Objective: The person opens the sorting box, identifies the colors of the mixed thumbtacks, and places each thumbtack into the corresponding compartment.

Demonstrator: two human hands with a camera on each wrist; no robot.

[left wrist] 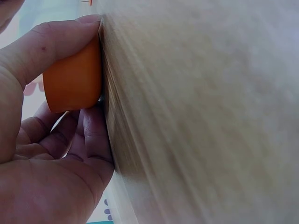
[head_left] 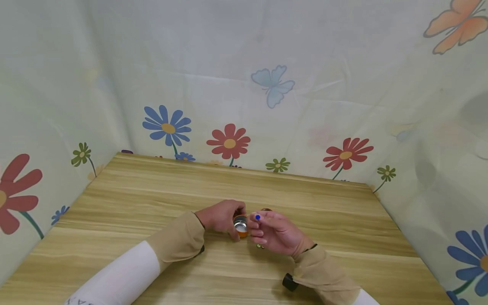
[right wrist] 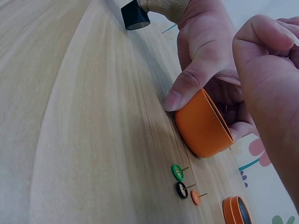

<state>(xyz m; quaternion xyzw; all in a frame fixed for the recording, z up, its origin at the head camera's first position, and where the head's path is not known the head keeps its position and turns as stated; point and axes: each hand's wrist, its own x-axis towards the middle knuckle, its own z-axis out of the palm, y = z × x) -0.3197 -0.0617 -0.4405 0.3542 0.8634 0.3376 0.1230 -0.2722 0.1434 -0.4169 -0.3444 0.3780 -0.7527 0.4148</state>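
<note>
My left hand (head_left: 223,215) grips a small round orange tin (right wrist: 201,126), thumb on one side and fingers on the other. The tin stands upright on the table, and its shiny metal inside shows in the head view. Just right of the tin's mouth, my right hand (head_left: 282,234) pinches a small blue-headed thumbtack (head_left: 258,217) between thumb and finger. In the right wrist view, a green thumbtack (right wrist: 175,172), a black thumbtack (right wrist: 180,191) and an orange thumbtack (right wrist: 195,198) lie near the tin with their pins sticking up.
An orange lid (right wrist: 228,211) with a dark inside lies beyond the thumbtacks, mostly hidden behind my right hand in the head view. The wood-grain table (head_left: 183,186) meets a flower-printed cloth (head_left: 213,93) at its back and sides.
</note>
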